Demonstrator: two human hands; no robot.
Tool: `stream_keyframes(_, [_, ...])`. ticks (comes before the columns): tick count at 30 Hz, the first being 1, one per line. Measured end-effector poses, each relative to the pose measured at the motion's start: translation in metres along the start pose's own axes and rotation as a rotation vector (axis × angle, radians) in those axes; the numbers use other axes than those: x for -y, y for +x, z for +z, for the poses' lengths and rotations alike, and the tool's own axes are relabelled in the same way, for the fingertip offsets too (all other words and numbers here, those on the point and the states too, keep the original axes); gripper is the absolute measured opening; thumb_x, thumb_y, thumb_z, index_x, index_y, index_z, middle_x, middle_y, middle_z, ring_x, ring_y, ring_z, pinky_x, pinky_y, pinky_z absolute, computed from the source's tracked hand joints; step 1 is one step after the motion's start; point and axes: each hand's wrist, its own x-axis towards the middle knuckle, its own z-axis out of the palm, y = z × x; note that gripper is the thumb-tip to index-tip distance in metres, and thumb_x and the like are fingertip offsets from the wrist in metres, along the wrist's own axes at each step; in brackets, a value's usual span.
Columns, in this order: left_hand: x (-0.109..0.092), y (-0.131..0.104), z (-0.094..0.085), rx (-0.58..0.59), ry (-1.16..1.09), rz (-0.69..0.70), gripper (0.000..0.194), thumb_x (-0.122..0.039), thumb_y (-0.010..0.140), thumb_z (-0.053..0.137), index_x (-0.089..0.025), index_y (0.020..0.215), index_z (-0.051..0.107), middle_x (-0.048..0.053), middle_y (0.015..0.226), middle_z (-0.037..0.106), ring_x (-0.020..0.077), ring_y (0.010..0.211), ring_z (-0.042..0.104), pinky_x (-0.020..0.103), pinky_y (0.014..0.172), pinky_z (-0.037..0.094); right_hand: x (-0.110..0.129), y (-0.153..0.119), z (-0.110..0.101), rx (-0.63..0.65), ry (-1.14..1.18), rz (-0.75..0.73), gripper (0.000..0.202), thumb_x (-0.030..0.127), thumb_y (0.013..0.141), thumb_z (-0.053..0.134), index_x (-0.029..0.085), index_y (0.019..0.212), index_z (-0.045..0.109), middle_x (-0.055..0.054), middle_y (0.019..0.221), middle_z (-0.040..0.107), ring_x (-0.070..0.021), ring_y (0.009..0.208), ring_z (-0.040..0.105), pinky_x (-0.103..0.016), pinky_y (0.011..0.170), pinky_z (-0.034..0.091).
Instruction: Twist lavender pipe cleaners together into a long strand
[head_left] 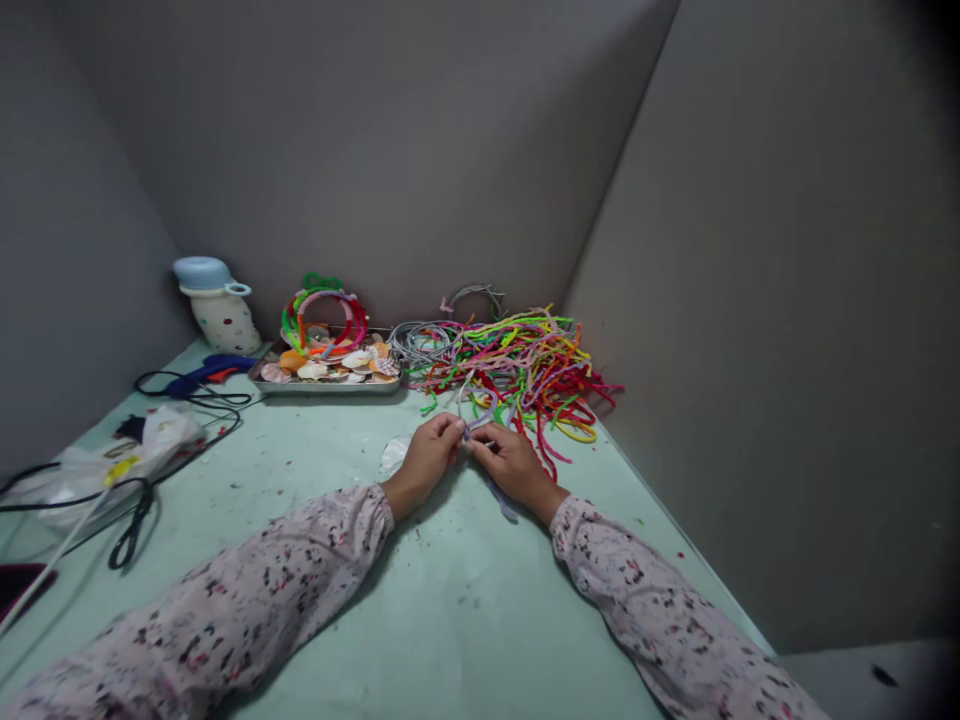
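Observation:
My left hand (429, 458) and my right hand (514, 462) meet above the middle of the table, fingertips almost touching. Both are closed in a pinch on a purple pipe cleaner (486, 408), which loops up and away from the fingers. A thin whitish strand (462, 393) rises beside it from the same spot; how the two are joined is hidden by the fingers. Below my right hand a pale purple end (504, 503) hangs down near the tabletop. Just beyond the hands lies a tangled heap of colourful pipe cleaners (525, 350).
A metal tray (330, 388) holds seashells, with several wrapped headbands (352, 325) standing on them. Grey wire hoops (420, 342) lie beside it. At left are a bottle (221, 310), a blue-handled tool (214, 372), black cable (131, 540) and a plastic bag (169, 432). Partition walls enclose the table.

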Motion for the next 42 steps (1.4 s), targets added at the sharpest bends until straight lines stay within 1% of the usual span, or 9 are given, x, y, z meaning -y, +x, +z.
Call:
stream_keyframes(3, [-0.004, -0.001, 0.001, 0.015, -0.025, -0.016, 0.029, -0.041, 0.081, 0.056, -0.017, 0.067, 0.049, -0.006, 0.051, 0.041, 0.0075, 0.044, 0.035, 0.021, 0.044, 0.026, 0.0, 0.0, 0.0, -0.007, 0.004, 0.015, 0.012, 0.021, 0.088, 0.054, 0.02, 0.091, 0.066, -0.003, 0.088, 0.065, -0.0159, 0.084, 0.058, -0.028, 0.078, 0.044])
stream_keyframes(8, [-0.007, -0.001, 0.002, 0.018, -0.046, -0.045, 0.025, -0.038, 0.076, 0.062, -0.016, 0.07, 0.052, -0.006, 0.051, 0.042, 0.0068, 0.044, 0.034, 0.021, 0.043, 0.024, -0.001, 0.001, 0.001, -0.023, 0.01, 0.023, 0.012, 0.022, 0.088, 0.055, 0.019, 0.091, 0.066, -0.003, 0.087, 0.066, -0.0155, 0.082, 0.059, -0.028, 0.076, 0.044])
stream_keyframes(12, [-0.004, 0.001, 0.001, 0.029, -0.088, -0.04, 0.028, -0.04, 0.077, 0.062, -0.017, 0.066, 0.049, -0.006, 0.05, 0.04, 0.0064, 0.043, 0.033, 0.021, 0.043, 0.023, -0.001, 0.0, 0.001, -0.043, 0.011, 0.026, 0.013, 0.025, 0.087, 0.056, 0.02, 0.092, 0.066, -0.003, 0.087, 0.066, -0.0154, 0.082, 0.059, -0.028, 0.076, 0.044])
stream_keyframes(18, [0.001, 0.003, -0.001, 0.029, -0.147, -0.023, 0.029, -0.04, 0.077, 0.062, -0.016, 0.065, 0.049, -0.006, 0.052, 0.042, 0.0059, 0.043, 0.033, 0.021, 0.043, 0.024, 0.002, -0.001, -0.001, -0.019, -0.018, 0.03, 0.013, 0.026, 0.087, 0.056, 0.02, 0.092, 0.067, -0.003, 0.086, 0.065, -0.0156, 0.082, 0.058, -0.028, 0.075, 0.044])
stream_keyframes(25, [0.003, 0.005, -0.002, 0.006, -0.246, -0.075, 0.028, -0.039, 0.074, 0.067, -0.016, 0.069, 0.051, -0.006, 0.055, 0.043, 0.0048, 0.043, 0.034, 0.021, 0.043, 0.023, 0.0, -0.001, 0.0, -0.03, -0.025, 0.021, 0.013, 0.027, 0.087, 0.057, 0.019, 0.092, 0.066, -0.003, 0.086, 0.065, -0.0155, 0.082, 0.058, -0.027, 0.075, 0.044])
stream_keyframes(34, [0.004, 0.005, -0.003, 0.015, -0.269, -0.094, 0.027, -0.037, 0.075, 0.066, -0.015, 0.071, 0.05, -0.006, 0.055, 0.042, 0.0037, 0.043, 0.035, 0.019, 0.041, 0.023, 0.0, -0.001, 0.0, -0.028, -0.032, 0.026, 0.012, 0.027, 0.087, 0.057, 0.019, 0.091, 0.066, -0.003, 0.087, 0.065, -0.0154, 0.082, 0.059, -0.027, 0.075, 0.044])
stream_keyframes(42, [-0.001, 0.004, -0.002, 0.05, -0.351, -0.13, 0.025, -0.038, 0.077, 0.061, -0.016, 0.073, 0.05, -0.004, 0.061, 0.047, 0.0043, 0.044, 0.04, 0.017, 0.04, 0.027, -0.001, -0.001, 0.001, -0.053, -0.015, 0.027, 0.012, 0.027, 0.088, 0.056, 0.019, 0.091, 0.065, -0.003, 0.088, 0.065, -0.0156, 0.083, 0.059, -0.028, 0.076, 0.044])
